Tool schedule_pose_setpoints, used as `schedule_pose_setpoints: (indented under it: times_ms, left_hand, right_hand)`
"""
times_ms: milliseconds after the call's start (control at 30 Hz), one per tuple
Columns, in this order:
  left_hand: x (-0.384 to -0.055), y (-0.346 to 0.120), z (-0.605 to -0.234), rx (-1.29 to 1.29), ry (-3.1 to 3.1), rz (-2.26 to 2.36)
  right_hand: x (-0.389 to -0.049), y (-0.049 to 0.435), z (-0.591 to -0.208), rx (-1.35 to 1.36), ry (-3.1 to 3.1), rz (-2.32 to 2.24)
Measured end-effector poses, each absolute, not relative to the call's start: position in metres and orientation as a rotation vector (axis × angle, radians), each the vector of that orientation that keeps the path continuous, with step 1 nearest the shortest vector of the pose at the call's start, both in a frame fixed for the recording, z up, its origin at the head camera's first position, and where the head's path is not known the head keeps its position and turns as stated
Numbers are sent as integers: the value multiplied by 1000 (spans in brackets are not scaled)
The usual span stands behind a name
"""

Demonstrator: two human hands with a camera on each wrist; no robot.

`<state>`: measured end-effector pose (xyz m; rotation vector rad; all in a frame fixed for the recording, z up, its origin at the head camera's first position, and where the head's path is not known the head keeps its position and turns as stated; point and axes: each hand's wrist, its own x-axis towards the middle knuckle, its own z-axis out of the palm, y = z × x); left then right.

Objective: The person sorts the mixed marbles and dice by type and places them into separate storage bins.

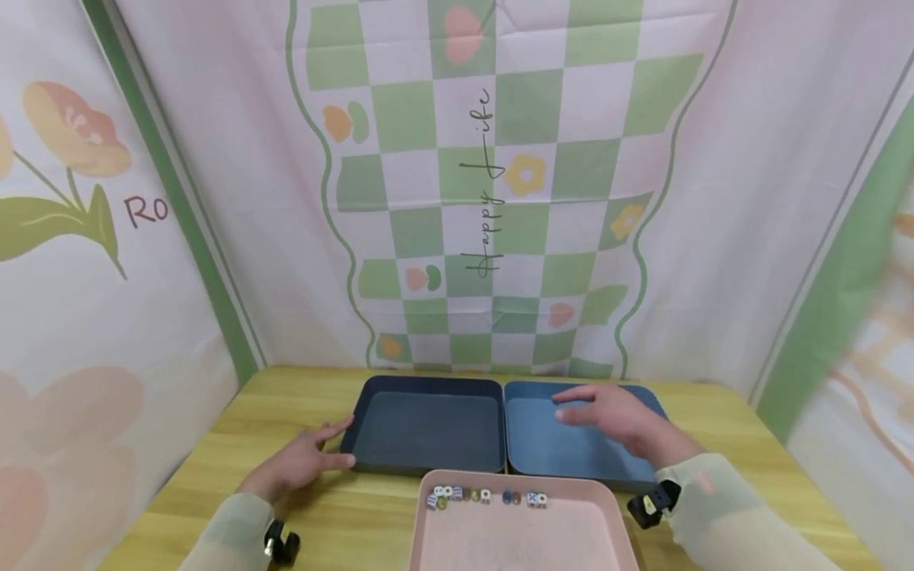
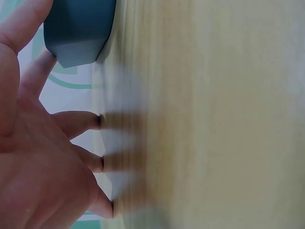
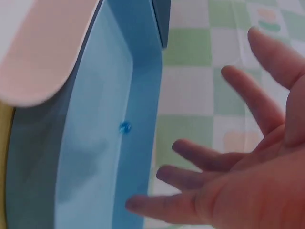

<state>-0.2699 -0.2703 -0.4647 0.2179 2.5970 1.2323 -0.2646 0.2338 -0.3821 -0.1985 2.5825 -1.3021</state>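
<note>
My left hand is at the left end of a dark navy tray, its thumb and index finger at the tray's side. In the left wrist view its other fingers are spread, their tips down at the wooden table. My right hand hovers over a blue tray, fingers apart and holding nothing. A small clear blue piece lies inside that blue tray, against its wall, in the right wrist view. Several white dice and small coloured pieces lie along the far side of a pink tray.
The navy and blue trays stand side by side on the wooden table, with the pink tray in front of them. A patterned cloth hangs behind the table. Pale curtains flank both sides.
</note>
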Motion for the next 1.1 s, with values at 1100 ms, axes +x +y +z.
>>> schedule_pose_setpoints:
  times_ms: [1100]
  left_hand:
    - [-269,-270,-461,215,2564,1244]
  right_hand:
    - [-252,182,-409,-798,2284,-927]
